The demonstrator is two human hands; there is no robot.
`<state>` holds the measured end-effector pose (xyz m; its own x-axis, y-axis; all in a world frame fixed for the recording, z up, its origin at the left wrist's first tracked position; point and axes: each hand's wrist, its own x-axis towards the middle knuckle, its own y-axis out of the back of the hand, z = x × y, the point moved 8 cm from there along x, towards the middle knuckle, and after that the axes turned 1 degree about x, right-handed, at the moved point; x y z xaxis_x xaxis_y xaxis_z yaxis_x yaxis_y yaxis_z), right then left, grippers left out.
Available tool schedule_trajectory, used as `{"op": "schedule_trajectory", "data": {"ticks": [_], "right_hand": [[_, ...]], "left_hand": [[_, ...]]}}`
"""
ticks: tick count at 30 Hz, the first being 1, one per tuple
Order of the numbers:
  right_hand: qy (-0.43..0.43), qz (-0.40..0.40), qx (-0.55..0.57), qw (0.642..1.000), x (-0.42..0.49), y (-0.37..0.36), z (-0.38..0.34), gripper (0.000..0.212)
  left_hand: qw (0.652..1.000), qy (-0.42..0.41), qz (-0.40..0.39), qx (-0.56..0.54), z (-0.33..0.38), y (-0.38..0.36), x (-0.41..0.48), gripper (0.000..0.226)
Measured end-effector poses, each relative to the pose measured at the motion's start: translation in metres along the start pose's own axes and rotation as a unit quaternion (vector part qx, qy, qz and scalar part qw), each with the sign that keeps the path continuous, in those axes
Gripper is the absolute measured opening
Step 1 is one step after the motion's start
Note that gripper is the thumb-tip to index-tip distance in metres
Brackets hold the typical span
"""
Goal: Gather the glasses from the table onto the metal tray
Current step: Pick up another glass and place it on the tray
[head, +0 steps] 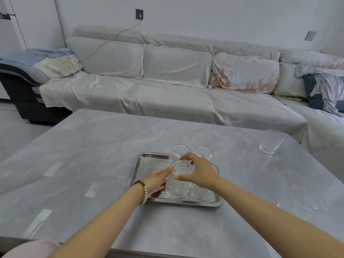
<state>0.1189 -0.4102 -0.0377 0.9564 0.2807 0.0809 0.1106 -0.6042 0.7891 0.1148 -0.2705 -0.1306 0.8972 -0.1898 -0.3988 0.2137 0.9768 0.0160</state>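
Note:
A metal tray (147, 160) lies on the grey table and holds several clear glasses. The front glass (177, 185) stands upright on the tray. My right hand (200, 174) curls around its rim from the right, thumb and fingers touching it. My left hand (156, 180), with a bead bracelet on the wrist, rests flat on the tray with its fingertips against the glass's left side. Two more glasses (177, 152) (203, 152) stand at the tray's back, and another (202, 192) sits partly hidden under my right wrist. One glass (270, 141) stands on the table at the far right, off the tray.
A clear glass dish (310, 201) lies on the table (93, 146) at the near right. A covered sofa (167, 86) runs behind the table and wraps around its right side. Floor shows to the left of the table.

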Motion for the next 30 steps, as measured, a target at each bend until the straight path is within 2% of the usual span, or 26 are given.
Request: {"op": "schedule_trajectory", "data": {"ticks": [4,8,11,13,17,20,30], "right_hand": [[0.005,-0.037,0.019,0.999,-0.003,0.012,0.002,0.063],[-0.001,-0.015,0.053,0.999,-0.004,0.059,0.022,0.053],[-0.022,0.025,0.082,0.996,-0.007,0.108,0.056,0.043],[-0.048,0.057,0.11,0.991,-0.011,0.141,0.086,0.035],[-0.115,0.122,0.144,0.975,-0.026,0.2,0.158,0.03],[-0.168,0.172,0.155,0.958,-0.037,0.232,0.214,0.037],[-0.257,0.201,0.23,0.917,-0.03,0.249,0.366,0.065]], "left_hand": [[1.0,-0.014,0.018,0.01,0.012,0.011,0.0,0.059],[0.99,-0.078,0.114,0.008,0.053,0.037,0.006,0.033],[0.971,-0.15,0.185,0.036,0.1,0.043,0.012,0.038],[0.96,-0.19,0.197,0.065,0.133,0.03,0.019,0.038],[0.953,-0.232,0.156,0.118,0.18,-0.026,0.05,0.036],[0.949,-0.241,0.119,0.166,0.199,-0.08,0.083,0.037],[0.957,-0.168,0.011,0.236,0.186,-0.24,0.209,0.055]]}}
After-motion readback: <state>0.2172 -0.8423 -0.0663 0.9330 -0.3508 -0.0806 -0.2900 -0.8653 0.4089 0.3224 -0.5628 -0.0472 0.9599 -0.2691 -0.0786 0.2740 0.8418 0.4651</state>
